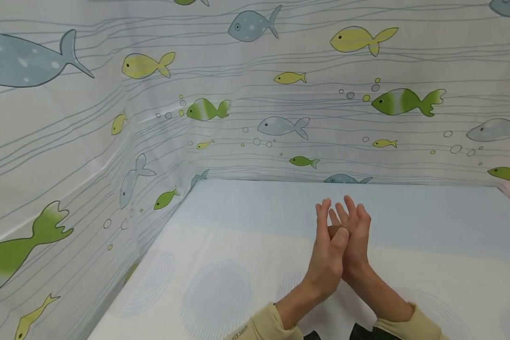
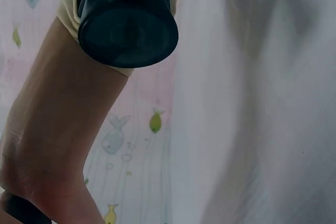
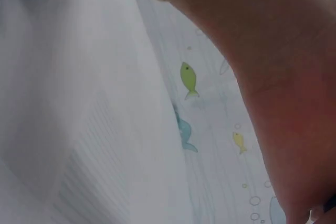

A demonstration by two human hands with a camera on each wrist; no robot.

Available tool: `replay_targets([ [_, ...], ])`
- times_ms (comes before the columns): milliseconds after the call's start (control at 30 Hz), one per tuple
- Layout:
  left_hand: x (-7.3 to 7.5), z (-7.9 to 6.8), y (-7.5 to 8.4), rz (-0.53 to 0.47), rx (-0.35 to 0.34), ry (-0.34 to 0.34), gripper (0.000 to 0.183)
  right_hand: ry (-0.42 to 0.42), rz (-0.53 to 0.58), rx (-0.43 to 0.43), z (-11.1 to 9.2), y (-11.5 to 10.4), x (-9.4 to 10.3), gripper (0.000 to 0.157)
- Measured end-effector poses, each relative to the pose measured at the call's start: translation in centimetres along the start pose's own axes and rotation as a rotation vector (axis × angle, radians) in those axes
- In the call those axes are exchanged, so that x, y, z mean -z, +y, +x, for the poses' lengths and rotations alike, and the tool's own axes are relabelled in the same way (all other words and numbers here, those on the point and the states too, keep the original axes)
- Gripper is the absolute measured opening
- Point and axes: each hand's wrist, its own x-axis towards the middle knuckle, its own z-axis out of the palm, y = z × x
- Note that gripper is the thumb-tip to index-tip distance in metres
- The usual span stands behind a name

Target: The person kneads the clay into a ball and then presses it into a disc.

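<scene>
In the head view, my left hand (image 1: 326,259) and right hand (image 1: 358,236) are pressed against each other, raised above a pale sheet. The fingers of both point up and look mostly straight and slightly spread. The left thumb lies over the base of the right hand, near a bent digit partly hidden between the palms. No object shows in either hand. A bare forearm (image 2: 63,108) with a dark round device (image 2: 128,35) at its cuff fills part of the left wrist view. The right wrist view shows a bare wrist (image 3: 283,77); its fingers are out of frame.
The flat surface (image 1: 246,212) is white and pale blue with faint circle patterns. Behind and to the left rises a white curtain-like sheet (image 1: 221,66) printed with fish and wavy lines. Beige sleeves (image 1: 263,326) cover the forearms.
</scene>
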Motion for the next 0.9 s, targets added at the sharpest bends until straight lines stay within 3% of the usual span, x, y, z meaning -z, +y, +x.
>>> replay_targets([
  [200, -0.1, -0.1, 0.3, -0.035, 0.031, -0.006, 0.065, 0.012, 0.010, -0.004, 0.5, 0.0, 0.4, 0.069],
  [500, 0.0, -0.2, 0.6, -0.066, 0.019, -0.005, 0.064, -0.010, -0.016, 0.012, 0.4, 0.2, 0.4, 0.069],
  [900, 1.1, 0.6, 0.8, -0.024, 0.017, 0.071, 0.061, -0.040, -0.080, 0.032, -0.7, 1.5, -0.5, 0.068],
])
